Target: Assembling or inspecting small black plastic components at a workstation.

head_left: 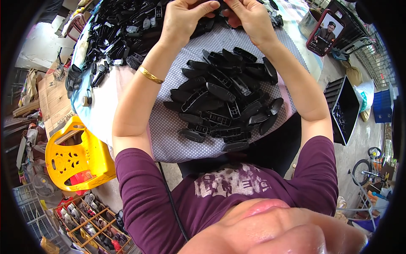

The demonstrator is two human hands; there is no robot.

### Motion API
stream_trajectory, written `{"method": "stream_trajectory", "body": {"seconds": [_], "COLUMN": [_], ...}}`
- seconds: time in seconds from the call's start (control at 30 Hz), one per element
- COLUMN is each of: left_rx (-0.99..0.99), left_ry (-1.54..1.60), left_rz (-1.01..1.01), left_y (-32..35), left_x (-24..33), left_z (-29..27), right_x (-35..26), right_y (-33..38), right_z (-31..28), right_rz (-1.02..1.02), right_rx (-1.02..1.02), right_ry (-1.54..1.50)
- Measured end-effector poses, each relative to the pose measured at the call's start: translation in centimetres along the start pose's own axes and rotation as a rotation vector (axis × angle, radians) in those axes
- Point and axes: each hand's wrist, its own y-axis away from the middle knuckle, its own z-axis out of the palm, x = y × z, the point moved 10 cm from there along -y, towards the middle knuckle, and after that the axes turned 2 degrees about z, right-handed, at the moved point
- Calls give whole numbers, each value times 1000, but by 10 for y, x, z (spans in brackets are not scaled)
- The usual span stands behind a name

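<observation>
Spread over the surface [169, 127] is a dotted grey cloth, its front edge curving down toward the person's purple shirt. Near that edge lies a loose heap of black plastic shells [226, 99], long, flat and glossy, some solid, some ribbed with open slots. A far bigger pile of black parts [122, 29] crowds the far left, running right up to the rim. Both hands are raised together at the far side: the left hand [184, 19] and the right hand [249, 19] each have fingers curled closed on 1 small black piece [218, 6] held between them, above the cloth. A gold bangle [150, 75] rings the left wrist. Bare cloth shows between the forearms and left of the heap. A phone in a red case [325, 33] stands propped at the far right, and a yellow plastic chair [76, 154] sits on the floor to the left.
</observation>
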Motion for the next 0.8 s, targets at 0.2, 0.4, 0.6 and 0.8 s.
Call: {"method": "stream_trajectory", "body": {"seconds": [0.2,0.4,0.6,0.8], "left_rx": [-244,-221,-141,-151], "left_ry": [341,-49,-131,-193], "left_rz": [92,72,328,245], "left_y": [-2,-10,-12,12], "left_x": [7,5,21,44], "left_z": [6,3,0,24], "right_x": [-18,-38,-53,-8], "right_y": [9,19,29,-1], "right_z": [27,29,32,29], "right_rz": [-43,-252,-379,-177], "right_rx": [-247,-332,-240,-502], "right_ry": [263,352,452,59]}}
